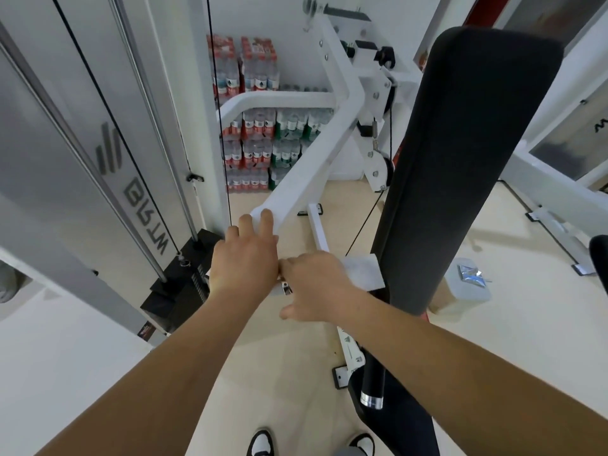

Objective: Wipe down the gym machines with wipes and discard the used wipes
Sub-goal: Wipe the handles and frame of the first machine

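Observation:
A white gym machine arm [316, 153] slopes down from the back toward me. My left hand [245, 255] rests on its lower end, fingers laid over the top edge. My right hand [316, 286] lies just to the right of it and presses a white wipe [365, 269] against the frame, fingers fairly flat; part of the wipe shows beyond my knuckles. A tall black back pad [460, 159] stands right beside the wipe.
A grey weight-stack cover [65, 143] with black cables fills the left. Stacked packs of water bottles [260, 133] sit against the back wall. A lidded bin [467, 287] carrying a silver wipe packet [472, 274] stands on the floor at right. My shoes [263, 442] show below.

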Motion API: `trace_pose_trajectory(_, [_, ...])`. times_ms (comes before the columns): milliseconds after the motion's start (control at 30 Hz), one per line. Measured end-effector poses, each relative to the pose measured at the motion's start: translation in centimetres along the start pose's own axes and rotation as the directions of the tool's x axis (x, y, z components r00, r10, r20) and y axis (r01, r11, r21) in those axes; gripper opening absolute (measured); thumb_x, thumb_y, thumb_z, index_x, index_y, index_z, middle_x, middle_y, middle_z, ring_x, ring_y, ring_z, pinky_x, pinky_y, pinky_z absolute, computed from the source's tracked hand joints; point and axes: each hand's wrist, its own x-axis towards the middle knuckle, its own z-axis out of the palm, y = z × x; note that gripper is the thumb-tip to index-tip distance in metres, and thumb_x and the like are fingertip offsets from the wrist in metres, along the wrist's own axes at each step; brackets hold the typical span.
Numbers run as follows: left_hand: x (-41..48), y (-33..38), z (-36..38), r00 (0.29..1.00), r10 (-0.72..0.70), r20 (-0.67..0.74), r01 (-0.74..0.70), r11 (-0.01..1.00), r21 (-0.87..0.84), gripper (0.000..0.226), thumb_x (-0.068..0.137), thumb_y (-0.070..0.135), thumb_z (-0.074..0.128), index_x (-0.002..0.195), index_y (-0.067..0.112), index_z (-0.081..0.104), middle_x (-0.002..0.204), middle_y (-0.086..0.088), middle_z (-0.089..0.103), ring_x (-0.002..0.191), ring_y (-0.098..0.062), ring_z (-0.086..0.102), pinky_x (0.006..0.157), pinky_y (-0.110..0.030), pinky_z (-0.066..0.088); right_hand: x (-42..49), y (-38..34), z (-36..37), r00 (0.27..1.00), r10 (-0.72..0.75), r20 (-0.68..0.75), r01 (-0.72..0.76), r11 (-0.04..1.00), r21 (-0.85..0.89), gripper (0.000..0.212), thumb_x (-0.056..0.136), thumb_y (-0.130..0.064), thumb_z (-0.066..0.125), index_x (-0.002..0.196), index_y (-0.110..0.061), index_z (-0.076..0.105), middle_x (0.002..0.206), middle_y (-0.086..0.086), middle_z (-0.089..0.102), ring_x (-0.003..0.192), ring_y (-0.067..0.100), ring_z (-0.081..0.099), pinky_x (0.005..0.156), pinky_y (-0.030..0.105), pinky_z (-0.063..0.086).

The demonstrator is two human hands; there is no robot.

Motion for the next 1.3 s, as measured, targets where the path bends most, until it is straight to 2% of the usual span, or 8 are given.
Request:
trace_pose_trajectory(167, [-0.2,-0.3,0.0,1.000,0.010,-0.006,-0.010,0.998,-0.061,0.046,0.105,0.039,0.039,0.145,0.017,0.030,0.122,-0.014,0.055,0.097,-0.032,0.060,0.066,-0.042,0.055,-2.0,2.8,-1.9,0.994,0.038,0.103,-0.053,0.988,0.145,0.110,0.067,-0.068,0.082,0.155,-0.027,0.030,0.138,-0.004,0.051,0.121,0.021,0.054,0.094,0.043,0.051])
trace_pose_trajectory(400, [-0.2,0.0,0.1,1.000,0.009,-0.016,-0.009,1.000,0.007,0.048,0.105,0.038,0.038,0.147,0.016,0.030,0.119,-0.014,0.055,0.093,-0.031,0.060,0.061,-0.038,0.048,-1.3,6.7,-1.1,0.935,0.276,0.223,-0.313,0.938,0.148,0.019,0.080,-0.035,0.074,0.096,-0.026,0.068,0.085,-0.003,0.069,0.081,0.020,0.067,0.069,0.033,0.056])
trace_pose_trajectory(700, [0.1,0.0,0.1,1.000,-0.007,0.002,0.007,1.000,-0.010,0.047,0.105,0.038,0.038,0.146,0.017,0.027,0.120,-0.014,0.053,0.093,-0.032,0.058,0.060,-0.039,0.047,1.8,9.2,-3.0,0.606,0.041,0.795,-0.619,0.651,0.438,0.053,0.070,-0.025,0.092,0.110,-0.003,0.065,0.086,0.018,0.058,0.053,0.018,0.050,0.059,0.033,0.049])
trace_pose_trajectory(800, [0.1,0.1,0.1,1.000,-0.005,-0.005,0.005,1.000,0.000,0.048,0.105,0.038,0.038,0.147,0.017,0.028,0.119,-0.013,0.054,0.092,-0.031,0.058,0.058,-0.037,0.040,0.9,8.5,-2.4,0.787,0.134,0.602,-0.475,0.754,0.454,0.043,0.074,-0.023,0.087,0.108,-0.004,0.070,0.094,0.018,0.073,0.067,0.024,0.063,0.069,0.041,0.059])
trace_pose_trajectory(900, [0.0,0.0,0.1,1.000,0.002,-0.007,-0.002,1.000,0.010,0.049,0.105,0.038,0.039,0.148,0.016,0.029,0.118,-0.014,0.055,0.091,-0.032,0.059,0.057,-0.037,0.040,-0.9,7.2,-0.3,0.950,0.267,0.165,-0.302,0.920,0.249,0.018,0.077,-0.022,0.072,0.094,-0.018,0.067,0.082,0.004,0.068,0.073,0.021,0.066,0.069,0.036,0.060])
trace_pose_trajectory(1033, [-0.1,0.0,0.0,1.000,0.009,-0.002,-0.009,1.000,-0.023,0.049,0.105,0.037,0.041,0.148,0.015,0.031,0.119,-0.015,0.055,0.091,-0.033,0.060,0.060,-0.039,0.046,-3.0,4.7,4.1,0.853,0.285,-0.436,-0.341,0.939,-0.054,0.023,0.074,-0.008,0.075,0.088,-0.015,0.058,0.069,0.002,0.045,0.058,0.022,0.048,0.054,0.036,0.048])
trace_pose_trajectory(1200, [-0.1,0.0,0.0,1.000,0.007,-0.013,-0.007,1.000,0.010,0.049,0.105,0.038,0.038,0.148,0.015,0.030,0.119,-0.015,0.055,0.091,-0.032,0.060,0.060,-0.038,0.042,-5.5,3.0,6.4,0.820,0.347,-0.454,-0.414,0.909,-0.053,0.061,0.078,-0.030,0.074,0.132,-0.014,0.050,0.112,0.009,0.052,0.096,0.030,0.050,0.077,0.046,0.044])
trace_pose_trajectory(1300, [0.0,0.0,0.2,1.000,0.004,-0.013,-0.004,1.000,0.031,0.050,0.105,0.038,0.038,0.148,0.015,0.029,0.119,-0.015,0.055,0.091,-0.032,0.060,0.059,-0.037,0.042,-5.7,3.4,5.4,0.852,0.369,-0.372,-0.387,0.922,0.026,0.081,0.066,-0.064,0.070,0.130,-0.019,0.050,0.115,0.004,0.051,0.099,0.028,0.050,0.077,0.045,0.045])
